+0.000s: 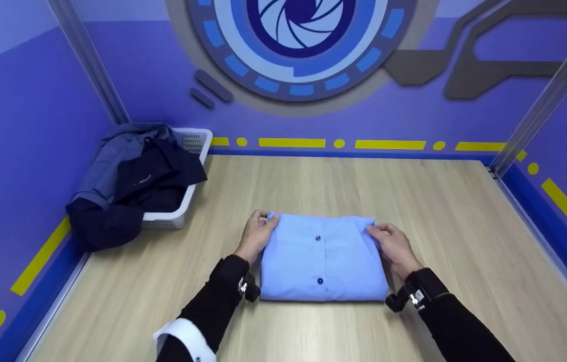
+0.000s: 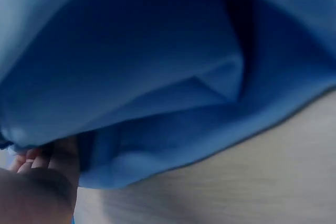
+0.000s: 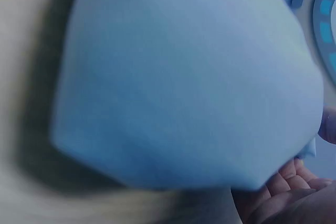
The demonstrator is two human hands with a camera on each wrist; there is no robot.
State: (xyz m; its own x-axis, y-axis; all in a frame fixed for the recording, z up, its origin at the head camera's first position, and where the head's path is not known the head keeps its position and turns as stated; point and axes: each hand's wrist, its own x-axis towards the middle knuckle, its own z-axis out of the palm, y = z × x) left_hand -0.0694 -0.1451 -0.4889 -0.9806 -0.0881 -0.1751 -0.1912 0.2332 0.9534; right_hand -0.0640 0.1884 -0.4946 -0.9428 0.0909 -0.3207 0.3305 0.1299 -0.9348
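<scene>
A light blue shirt (image 1: 296,261), folded into a rough rectangle, lies on the wooden table with two dark buttons down its middle. My left hand (image 1: 257,234) pinches its far left corner, thumb on top and fingers beneath. At the far right corner, my right hand (image 1: 394,247) grips the cloth the same way. Loose layers of the shirt (image 2: 157,93) hang open at the side in the left wrist view, with the left hand's fingers tucked under them. In the right wrist view the shirt's side (image 3: 184,87) bulges smoothly above the curled right fingers.
At the left, a white plastic basket (image 1: 198,146) holds dark and grey-blue garments (image 1: 158,171), some draped over its rim onto the table (image 1: 414,191). Purple panels (image 1: 12,151) wall in the left, back and right sides. Both wrists carry small cameras.
</scene>
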